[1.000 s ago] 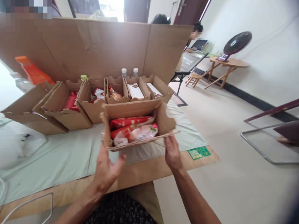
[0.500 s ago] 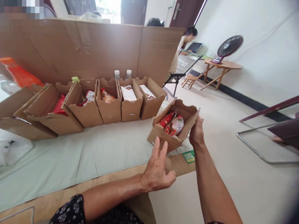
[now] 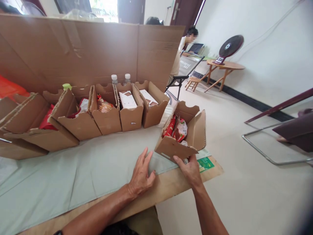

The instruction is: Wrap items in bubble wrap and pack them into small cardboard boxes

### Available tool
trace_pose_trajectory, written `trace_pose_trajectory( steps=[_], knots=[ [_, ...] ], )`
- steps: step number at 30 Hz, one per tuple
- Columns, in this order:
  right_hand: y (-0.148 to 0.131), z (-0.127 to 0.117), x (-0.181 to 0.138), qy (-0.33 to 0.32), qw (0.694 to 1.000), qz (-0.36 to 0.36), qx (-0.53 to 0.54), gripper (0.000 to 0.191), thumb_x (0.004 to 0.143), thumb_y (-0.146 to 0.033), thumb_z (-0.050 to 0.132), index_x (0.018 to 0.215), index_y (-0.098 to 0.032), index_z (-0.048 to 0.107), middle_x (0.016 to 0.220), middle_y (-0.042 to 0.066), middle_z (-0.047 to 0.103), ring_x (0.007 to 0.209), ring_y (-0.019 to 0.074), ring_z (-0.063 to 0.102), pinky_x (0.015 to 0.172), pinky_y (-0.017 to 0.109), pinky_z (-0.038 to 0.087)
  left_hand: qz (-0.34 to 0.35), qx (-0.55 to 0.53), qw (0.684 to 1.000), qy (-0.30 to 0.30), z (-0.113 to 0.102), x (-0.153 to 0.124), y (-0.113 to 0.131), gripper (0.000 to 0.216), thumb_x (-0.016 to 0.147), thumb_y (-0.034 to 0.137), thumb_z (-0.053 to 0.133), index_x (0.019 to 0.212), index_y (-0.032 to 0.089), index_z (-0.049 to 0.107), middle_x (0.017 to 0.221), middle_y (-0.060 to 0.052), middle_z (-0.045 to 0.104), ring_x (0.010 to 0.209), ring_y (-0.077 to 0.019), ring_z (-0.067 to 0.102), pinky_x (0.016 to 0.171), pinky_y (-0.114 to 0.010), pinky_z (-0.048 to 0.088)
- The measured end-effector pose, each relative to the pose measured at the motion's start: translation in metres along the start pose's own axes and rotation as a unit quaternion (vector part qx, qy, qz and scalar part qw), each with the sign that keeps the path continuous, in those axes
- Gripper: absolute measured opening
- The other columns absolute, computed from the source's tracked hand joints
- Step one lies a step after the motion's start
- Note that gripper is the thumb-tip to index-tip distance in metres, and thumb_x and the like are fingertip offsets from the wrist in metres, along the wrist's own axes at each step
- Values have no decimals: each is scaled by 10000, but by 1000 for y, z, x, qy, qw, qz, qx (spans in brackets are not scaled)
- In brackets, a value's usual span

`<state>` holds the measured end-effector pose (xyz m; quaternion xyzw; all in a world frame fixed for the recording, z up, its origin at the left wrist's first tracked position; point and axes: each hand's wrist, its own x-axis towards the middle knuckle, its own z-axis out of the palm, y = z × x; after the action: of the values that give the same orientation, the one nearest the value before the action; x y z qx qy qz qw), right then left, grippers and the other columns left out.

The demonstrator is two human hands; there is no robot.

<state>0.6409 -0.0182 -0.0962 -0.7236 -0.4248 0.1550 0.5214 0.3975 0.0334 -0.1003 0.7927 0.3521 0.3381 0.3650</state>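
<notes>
At the right end of the table a cardboard box (image 3: pixel 177 148) stands turned at an angle, apart from the row. Red and white snack packets (image 3: pixel 181 130) lie inside it. My right hand (image 3: pixel 189 169) grips the box low at its near right corner, its thumb towards the front wall; some fingers are hidden. My left hand (image 3: pixel 141 174) hovers near the table's front edge, left of the box, fingers spread and holding nothing.
Several open cardboard boxes stand in a row, among them one with a white carton (image 3: pixel 127 100). Behind them rises a tall cardboard panel (image 3: pixel 102 55). A green cloth (image 3: pixel 97 166) covers the table. Beyond are a folding chair (image 3: pixel 187 67), a person, and a fan (image 3: pixel 231 45).
My right hand has moved from the box's right side wall down to its near lower corner. My left hand has drawn left, away from the box. The view has shifted slightly.
</notes>
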Motion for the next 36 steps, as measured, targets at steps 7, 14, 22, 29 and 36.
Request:
trace_pose_trajectory(
  steps=[7, 14, 22, 29, 36],
  knots=[
    [17, -30, 113, -24, 993, -40, 110, 529, 706, -467, 820, 1156, -233, 670, 1175, 85, 743, 1128, 283, 662, 1020, 436, 524, -1, 7, 1000, -6, 8, -6, -21, 726, 810, 138, 561, 1529, 184, 477, 1655, -178, 399, 1516, -361, 411, 1211, -628, 396],
    [0, -11, 223, -138, 978, 3, 156, 529, 513, -288, 814, 1020, -245, 671, 1068, 46, 784, 1004, 253, 696, 971, 453, 547, 13, 37, 999, 5, 15, -8, -22, 635, 772, 95, 553, 1399, 180, 606, 1618, -189, 447, 1469, -372, 468, 1164, -642, 448],
    [-14, 31, 248, -164, 975, -10, 150, 446, 643, -281, 729, 1078, -189, 691, 1103, 72, 785, 1000, 200, 718, 927, 386, 556, 18, 40, 999, 3, 15, -8, -19, 556, 744, 69, 572, 1279, 190, 666, 1593, -191, 477, 1429, -384, 504, 1128, -653, 476],
    [-41, 24, 172, 97, 991, -85, -21, 362, 799, -376, 648, 1087, -162, 696, 1073, 143, 767, 973, 264, 720, 944, 484, 564, 8, 19, 1000, 3, 16, -6, -18, 528, 719, 70, 594, 1227, 183, 684, 1573, -192, 498, 1431, -389, 499, 1150, -654, 449],
    [-153, 83, 150, -95, 919, -254, -287, 539, 868, -229, 582, 1406, -246, 618, 907, 39, 790, 764, 220, 710, 734, 313, 512, 28, 5, 999, 28, 18, -1, -25, 503, 723, 76, 588, 1205, 171, 692, 1548, -204, 518, 1397, -382, 533, 1125, -642, 472]
  ],
)
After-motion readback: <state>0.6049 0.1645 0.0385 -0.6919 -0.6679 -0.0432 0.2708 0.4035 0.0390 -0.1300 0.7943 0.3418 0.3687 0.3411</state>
